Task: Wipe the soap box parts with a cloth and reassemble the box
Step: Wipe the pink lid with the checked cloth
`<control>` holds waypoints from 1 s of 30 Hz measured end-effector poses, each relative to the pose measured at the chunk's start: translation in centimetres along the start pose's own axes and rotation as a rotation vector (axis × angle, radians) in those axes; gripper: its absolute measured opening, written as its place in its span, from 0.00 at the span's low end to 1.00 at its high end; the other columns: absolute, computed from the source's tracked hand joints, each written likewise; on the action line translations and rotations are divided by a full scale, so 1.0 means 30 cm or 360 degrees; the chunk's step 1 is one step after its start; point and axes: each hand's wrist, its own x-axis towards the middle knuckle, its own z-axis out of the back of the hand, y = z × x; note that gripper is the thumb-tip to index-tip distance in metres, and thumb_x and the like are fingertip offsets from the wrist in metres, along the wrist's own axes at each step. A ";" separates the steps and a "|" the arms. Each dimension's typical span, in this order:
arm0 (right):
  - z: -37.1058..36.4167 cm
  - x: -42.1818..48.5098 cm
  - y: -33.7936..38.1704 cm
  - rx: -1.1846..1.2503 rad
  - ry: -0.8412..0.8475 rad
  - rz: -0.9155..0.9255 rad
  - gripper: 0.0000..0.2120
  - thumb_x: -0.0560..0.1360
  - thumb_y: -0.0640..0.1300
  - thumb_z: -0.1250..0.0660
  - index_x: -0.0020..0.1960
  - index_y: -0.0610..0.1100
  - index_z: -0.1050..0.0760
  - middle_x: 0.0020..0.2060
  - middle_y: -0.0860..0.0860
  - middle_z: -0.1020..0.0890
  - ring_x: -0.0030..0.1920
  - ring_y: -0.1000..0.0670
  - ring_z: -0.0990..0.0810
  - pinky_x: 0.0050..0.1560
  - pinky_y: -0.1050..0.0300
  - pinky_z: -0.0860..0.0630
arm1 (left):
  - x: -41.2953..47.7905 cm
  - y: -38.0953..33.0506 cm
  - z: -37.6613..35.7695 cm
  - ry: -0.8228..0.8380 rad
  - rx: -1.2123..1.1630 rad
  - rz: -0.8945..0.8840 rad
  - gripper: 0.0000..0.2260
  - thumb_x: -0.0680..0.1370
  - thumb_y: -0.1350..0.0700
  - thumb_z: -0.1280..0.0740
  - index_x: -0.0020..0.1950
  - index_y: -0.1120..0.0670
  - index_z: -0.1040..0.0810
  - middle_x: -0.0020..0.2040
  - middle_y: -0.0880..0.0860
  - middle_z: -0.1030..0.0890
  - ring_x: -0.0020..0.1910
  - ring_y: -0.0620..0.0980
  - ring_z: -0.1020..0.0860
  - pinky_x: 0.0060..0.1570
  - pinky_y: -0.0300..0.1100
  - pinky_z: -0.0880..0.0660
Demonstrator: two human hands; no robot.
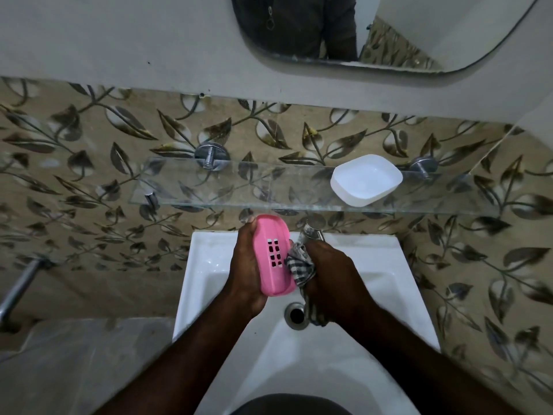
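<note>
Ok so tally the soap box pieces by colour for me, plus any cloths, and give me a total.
pink soap box part: 1, held in the left hand
white soap box part: 1, on the glass shelf
checked cloth: 1, gripped in the right hand
Total: 3

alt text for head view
The left hand holds a pink slotted plastic soap tray over a white sink while the right hand grips a checked grey cloth against it. A white plastic dish sits on the glass shelf.
</note>
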 end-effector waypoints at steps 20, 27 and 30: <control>0.081 0.033 0.150 0.0673 -0.0052 0.0087 0.06 0.73 0.39 0.30 0.37 0.44 0.21 0.33 0.51 0.17 0.35 0.55 0.19 0.38 0.57 0.22 | -0.041 0.024 -0.047 0.0093 -0.0114 -0.0005 0.31 0.80 0.39 0.49 0.46 0.60 0.14 0.44 0.60 0.15 0.41 0.53 0.15 0.41 0.42 0.19; 0.058 -0.049 0.137 0.0576 0.0377 -0.0051 0.11 0.73 0.49 0.28 0.37 0.42 0.20 0.33 0.50 0.17 0.33 0.60 0.20 0.34 0.68 0.27 | -0.028 -0.015 -0.015 -0.0086 -0.0150 -0.0028 0.33 0.76 0.36 0.42 0.66 0.63 0.26 0.47 0.61 0.19 0.43 0.57 0.21 0.45 0.49 0.22; 0.065 -0.029 0.132 0.0538 0.0323 0.0019 0.10 0.73 0.45 0.28 0.34 0.45 0.22 0.29 0.53 0.20 0.32 0.60 0.22 0.34 0.68 0.28 | -0.028 0.010 -0.021 -0.0070 -0.0166 0.0005 0.33 0.76 0.36 0.43 0.63 0.63 0.25 0.46 0.61 0.18 0.42 0.56 0.19 0.42 0.46 0.21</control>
